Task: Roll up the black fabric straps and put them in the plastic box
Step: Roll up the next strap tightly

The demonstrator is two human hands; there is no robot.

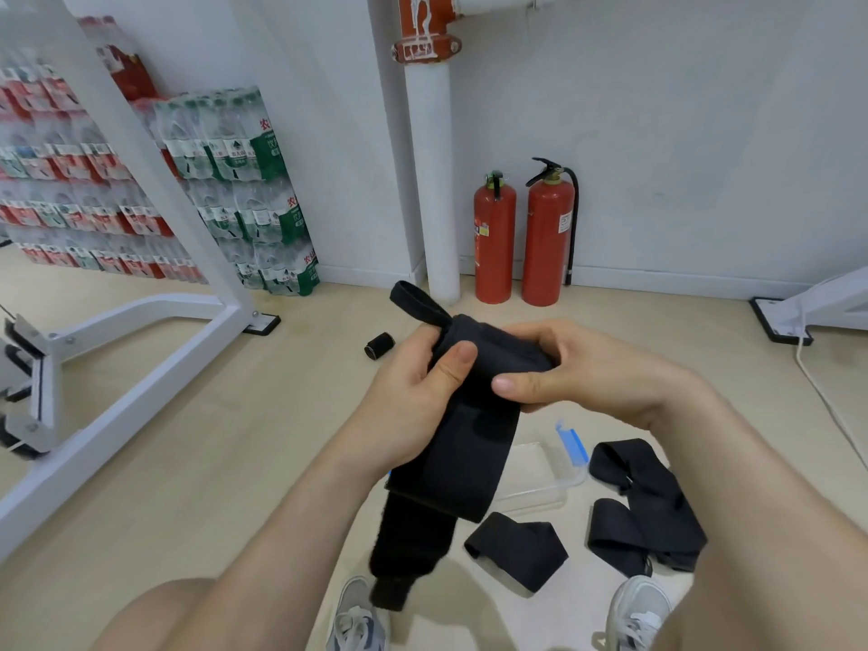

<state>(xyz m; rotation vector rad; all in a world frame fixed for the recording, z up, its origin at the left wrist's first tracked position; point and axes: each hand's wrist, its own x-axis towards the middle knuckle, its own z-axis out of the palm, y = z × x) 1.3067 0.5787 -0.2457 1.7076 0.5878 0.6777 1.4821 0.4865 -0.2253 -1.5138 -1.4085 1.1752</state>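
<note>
Both hands hold one black strap up above the floor in the middle of the frame. The left hand grips its upper part from the left, with the thumb pressed flat on the front of the fabric and the fingers curled behind. The right hand pinches the same part from the right, thumb on the front and fingers wrapped round the back. A narrow loop at the strap's top end sticks out toward the upper left above the left hand. The rest hangs down between the forearms, and its fuzzy lower end reaches nearly to the bottom edge. The plastic box, clear with a blue latch, lies on the pale floor below the right hand, partly hidden behind the hanging strap. A folded strap lies just below the box, and tangled straps lie near it, in the lower right of the frame. A rolled strap rests on the floor left of the hands, well apart from the box. Against the wall at upper centre, two red fire extinguishers stand beside a white pipe. Packs of bottled water are stacked at the upper left behind a white metal frame. Two grey shoes show at the bottom edge.
</note>
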